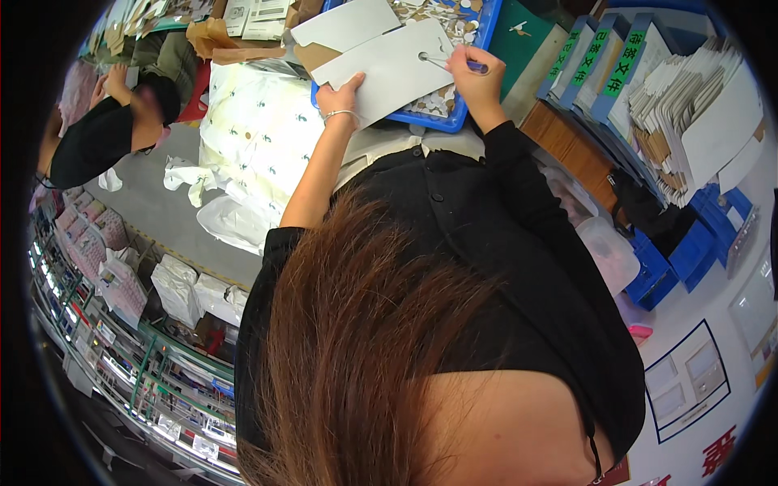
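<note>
My left hand (338,100) grips the lower left edge of a flat white card sheet (389,79), thumb on top and the other fingers hidden beneath. The sheet has a round hole and small slits near its right end. In my right hand (480,74) is a thin metal tool with a bluish handle, its tip at the hole; I cannot make out its exact kind. Another white card piece (344,23) lies beyond the sheet. Below both is a blue tray (442,123) holding many small white and brown card scraps (433,104).
White patterned bags (251,134) and a brown carton (215,40) lie to the left. Blue file boxes (620,65) and stacked white cards (677,113) stand on the right. A green mat (519,53) lies beside the tray. Another person (97,142) works at far left.
</note>
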The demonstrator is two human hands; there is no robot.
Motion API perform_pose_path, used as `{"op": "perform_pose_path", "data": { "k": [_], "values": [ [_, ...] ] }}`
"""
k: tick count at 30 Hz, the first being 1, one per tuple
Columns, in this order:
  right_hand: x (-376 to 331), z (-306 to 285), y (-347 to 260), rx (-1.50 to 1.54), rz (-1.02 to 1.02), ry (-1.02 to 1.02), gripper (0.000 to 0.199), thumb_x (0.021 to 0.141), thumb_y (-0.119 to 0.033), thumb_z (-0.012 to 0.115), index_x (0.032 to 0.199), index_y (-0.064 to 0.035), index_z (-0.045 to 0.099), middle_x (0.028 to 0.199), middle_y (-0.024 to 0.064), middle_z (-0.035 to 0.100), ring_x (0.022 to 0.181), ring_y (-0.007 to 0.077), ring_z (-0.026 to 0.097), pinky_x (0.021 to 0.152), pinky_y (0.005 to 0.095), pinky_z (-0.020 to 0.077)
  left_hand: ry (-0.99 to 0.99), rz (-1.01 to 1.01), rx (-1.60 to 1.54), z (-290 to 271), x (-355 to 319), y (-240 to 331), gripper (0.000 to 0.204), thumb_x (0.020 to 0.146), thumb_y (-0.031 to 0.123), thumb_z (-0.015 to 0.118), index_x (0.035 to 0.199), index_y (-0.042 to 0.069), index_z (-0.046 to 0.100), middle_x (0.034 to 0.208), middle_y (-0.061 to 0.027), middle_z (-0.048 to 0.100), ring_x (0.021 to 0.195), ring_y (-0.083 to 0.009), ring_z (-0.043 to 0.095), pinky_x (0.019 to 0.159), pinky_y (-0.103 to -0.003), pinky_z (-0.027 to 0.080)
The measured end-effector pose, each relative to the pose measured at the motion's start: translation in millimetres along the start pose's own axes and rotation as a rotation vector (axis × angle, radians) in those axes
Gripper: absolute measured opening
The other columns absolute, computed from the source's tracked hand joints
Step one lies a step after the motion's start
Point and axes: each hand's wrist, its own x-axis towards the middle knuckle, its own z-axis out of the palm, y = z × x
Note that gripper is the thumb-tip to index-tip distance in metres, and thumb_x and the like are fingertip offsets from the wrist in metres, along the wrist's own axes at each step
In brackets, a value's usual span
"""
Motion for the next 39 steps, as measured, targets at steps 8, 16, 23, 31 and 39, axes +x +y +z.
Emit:
{"op": "perform_pose_path", "data": {
  "k": [8, 16, 23, 31, 39],
  "values": [
    [-6, -17, -14, -0.136, -0.175, -0.081, 0.023, 0.078, -0.001, 0.056, 0.056, 0.0041, 0.051, 0.056, 0.0061, 0.061, 0.049, 0.0115, 0.057, 0.046, 0.0183, 0.0425, 0.015, -0.024, 0.019, -2, 4, 0, 0.04, 0.064, 0.01, 0.073, 0.091, -0.011, 0.054, 0.082, -0.0203, 0.061, 0.065, -0.025, 0.061, 0.06, -0.027, 0.052],
    [-2, -17, -8, -0.081, -0.149, -0.105, 0.023, 0.078, -0.001, 0.057, 0.056, 0.0031, 0.051, 0.057, 0.0062, 0.061, 0.049, 0.0118, 0.057, 0.046, 0.0182, 0.0418, 0.01, -0.005, 0.05, -2, 14, -11, 0.042, 0.06, 0.013, 0.075, 0.088, -0.01, 0.054, 0.079, -0.0195, 0.061, 0.063, -0.025, 0.06, 0.059, -0.027, 0.051],
    [4, -15, -5, -0.065, -0.068, -0.138, 0.02, 0.077, -0.003, 0.056, 0.059, 0.0046, 0.055, 0.056, 0.0065, 0.06, 0.048, 0.0127, 0.057, 0.046, 0.0185, 0.0424, 0.015, 0.002, 0.054, 0, 17, -16, 0.043, 0.06, 0.017, 0.076, 0.086, -0.01, 0.054, 0.077, -0.0187, 0.061, 0.061, -0.0246, 0.059, 0.058, -0.028, 0.051],
    [38, -17, 0, 0.15, 0.362, -0.144, 0.018, 0.078, -0.006, 0.055, 0.066, 0.0066, 0.06, 0.056, 0.0083, 0.059, 0.049, 0.0135, 0.056, 0.048, 0.0192, 0.0446, 0.016, 0.07, 0.085, 0, 17, -22, 0.045, 0.061, 0.02, 0.076, 0.085, -0.01, 0.054, 0.076, -0.0188, 0.06, 0.06, -0.0244, 0.059, 0.057, -0.028, 0.05],
    [16, 5, -17, -0.229, -0.119, -0.233, 0.019, 0.077, -0.009, 0.056, 0.065, 0.0055, 0.06, 0.056, 0.006, 0.059, 0.048, 0.0139, 0.055, 0.048, 0.0198, 0.0439, 0.021, 0.061, 0.111, 1, 10, -15, 0.046, 0.061, 0.021, 0.076, 0.087, -0.011, 0.054, 0.078, -0.0192, 0.061, 0.061, -0.024, 0.059, 0.057, -0.027, 0.05]
  ]
}}
